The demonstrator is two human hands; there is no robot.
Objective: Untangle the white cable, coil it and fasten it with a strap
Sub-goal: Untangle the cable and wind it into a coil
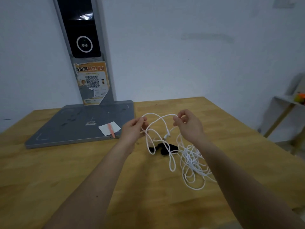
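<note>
Both my left hand (134, 128) and right hand (186, 123) pinched the white cable (159, 116); below them the tangle, seemingly knotted, wanted slow feeding.

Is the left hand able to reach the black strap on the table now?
Probably not right away: the left hand is pinching the white cable, and cable loops lie across the black strap. The strap itself lies close.

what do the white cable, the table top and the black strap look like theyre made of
White cable: smooth plastic or rubber sheath, judging by its soft, even loops. Table top: light wood with visible grain, matte to satin. Black strap: dull, non-reflective, probably fabric or hook-and-loop; too blurred to be sure.
</note>
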